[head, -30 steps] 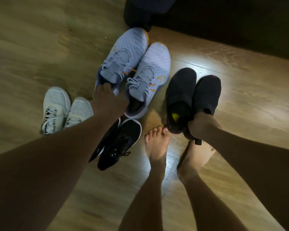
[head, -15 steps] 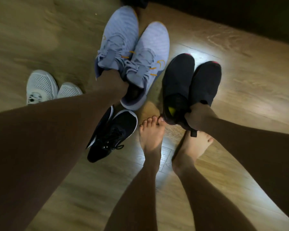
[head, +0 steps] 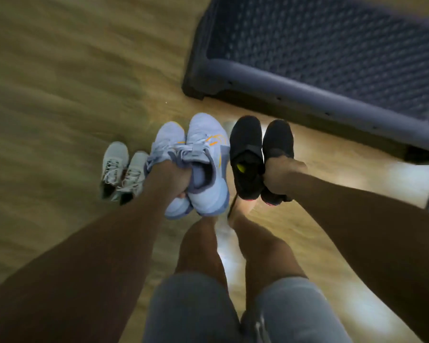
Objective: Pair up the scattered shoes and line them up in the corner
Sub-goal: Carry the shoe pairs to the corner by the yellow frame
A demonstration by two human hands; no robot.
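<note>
- Firmly clenched round the heel collars of the lavender sneakers (head: pixel 206 134): left hand (head: pixel 170 180), fingers hooked inside both shoes.
- Held side by side and touching, just short of the near edge of the dark mesh-topped bench (head: pixel 307 58), by its left corner.
- Toes pointing away from the person and toward the bench, heels back toward the bare legs (head: pixel 201 243); long axes parallel, running almost straight away.
- Likewise clenched on the black slip-ons (head: pixel 245 137): right hand (head: pixel 280 174), grasping both at the heel openings.
- Pressed together as a pair, closer to the bench's front rail than the lavender pair and just beside it on the right.
- Toes again aimed at the bench, soles down, long axes parallel to each other and to the lavender pair; yellow patch visible inside the left shoe.
- Resting on the wooden floor (head: pixel 60 82), farther from the bench, out past its left corner: white mesh sneakers (head: pixel 115 154), side by side, toes away from the person and leaning slightly toward the bench.
- Badly blurred throughout, so laces and fine detail hard to make out.
- Nearest the camera, well back from the bench: grey shorts (head: pixel 191 305).
</note>
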